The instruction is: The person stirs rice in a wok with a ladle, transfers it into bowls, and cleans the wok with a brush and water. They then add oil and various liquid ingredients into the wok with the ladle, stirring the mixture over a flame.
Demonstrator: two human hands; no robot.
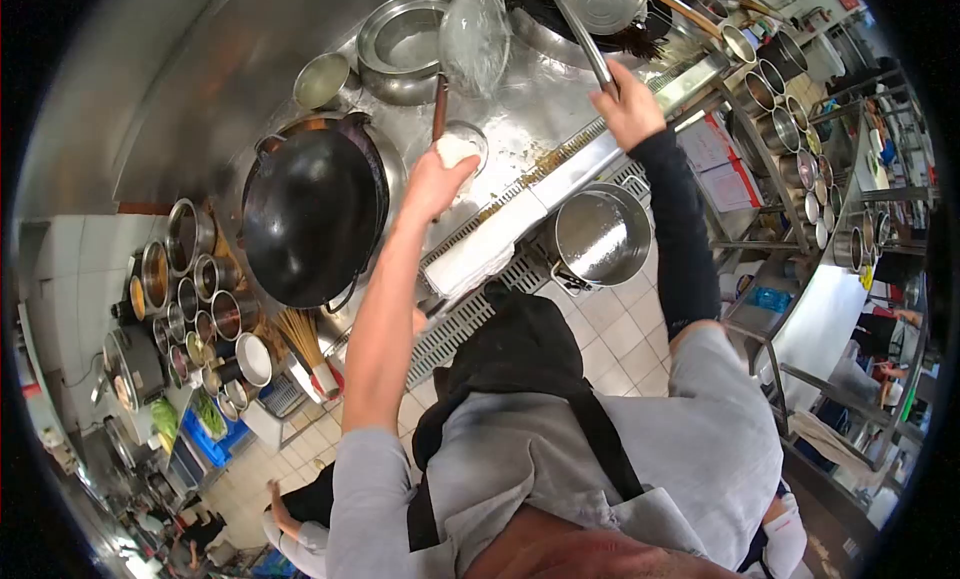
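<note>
My left hand (436, 184) is closed at the lower end of a brown-handled utensil (440, 104), with white cloth (455, 149) under the thumb. The utensil's round, translucent-looking head (475, 44) overlaps a metal pot (392, 39) on the steel range. A small round dish (475, 134) shows partly behind this hand. My right hand (630, 107) grips a long metal handle (580, 29) by its near end, at the range's front edge. The far end of that handle runs out at the top of the view, across a dark wok (525, 14).
A black wok (312, 219) sits tilted on the left burner. A metal bowl (322, 81) stands behind it. A folded white cloth (470, 269) lies on the front ledge, above a large steel pot (602, 234). Several seasoning containers (205, 279) crowd the left side; a steel table (820, 324) is right.
</note>
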